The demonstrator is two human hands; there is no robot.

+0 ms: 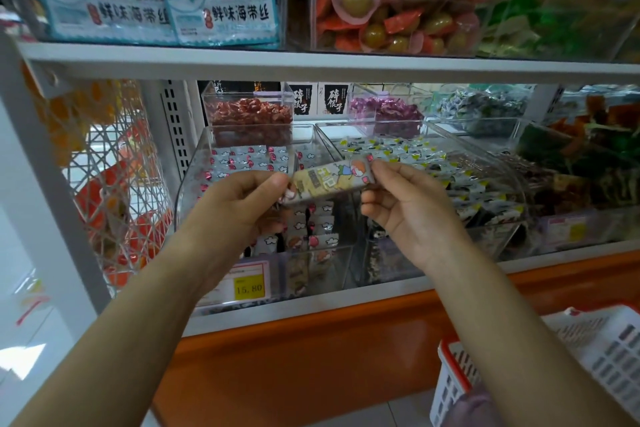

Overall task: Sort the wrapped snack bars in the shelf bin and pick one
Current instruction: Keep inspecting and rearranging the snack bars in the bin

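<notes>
both hands (346, 198) pinching glossy oblong snack bar (332, 178), clear plastic bin (194, 184)

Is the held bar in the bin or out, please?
Out: left hand and right hand pinch the bar above the bin.

Printed bars (242, 161) in a clear bin (190, 198) above an orange shelf front (311, 357).
These bars are pale grey with white clouds and pink spots; one bar (330, 180) is silver-grey with a yellow, orange and green cartoon print. Yellow price tag (248, 288); white basket (606, 333), red rim.
</notes>
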